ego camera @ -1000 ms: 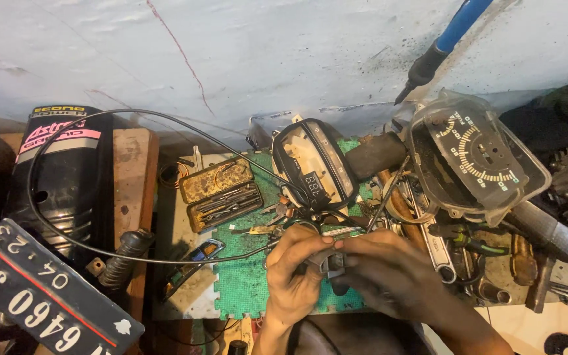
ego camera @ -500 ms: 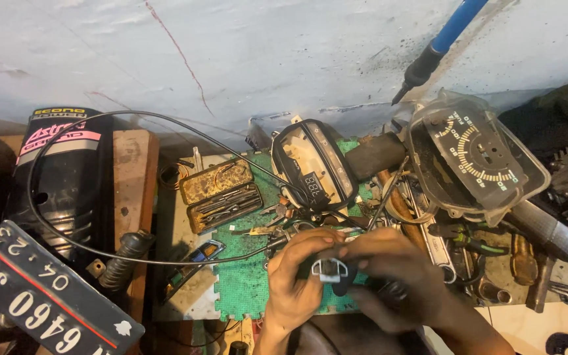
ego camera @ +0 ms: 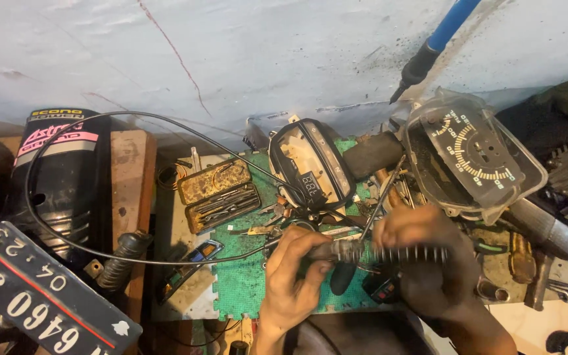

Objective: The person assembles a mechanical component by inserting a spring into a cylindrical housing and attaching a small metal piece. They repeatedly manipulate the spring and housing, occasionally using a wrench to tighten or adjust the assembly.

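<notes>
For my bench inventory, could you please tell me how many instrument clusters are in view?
2: an oval black-framed instrument cluster behind the green mat, and a clear-lensed speedometer cluster at the right. Clutter may hide others.

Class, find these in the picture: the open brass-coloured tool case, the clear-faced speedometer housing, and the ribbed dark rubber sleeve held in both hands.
Open brass-coloured tool case (ego camera: pixel 218 194): head view, on the hinge line.
Clear-faced speedometer housing (ego camera: pixel 474 154): head view, on the dial face.
Ribbed dark rubber sleeve (ego camera: pixel 363 252): head view, on the ribs between the hands.

A speedometer housing (ego camera: pixel 473 152) sits at right, dial up. An oval meter casing (ego camera: pixel 310 169) lies on the green mat (ego camera: pixel 244 276). An open tool case (ego camera: pixel 219 194) lies left of it. A number plate (ego camera: pixel 34 296) lies lower left, beside a black cover (ego camera: pixel 60 177). A blue-handled tool (ego camera: pixel 436 41) leans against the wall.
</notes>
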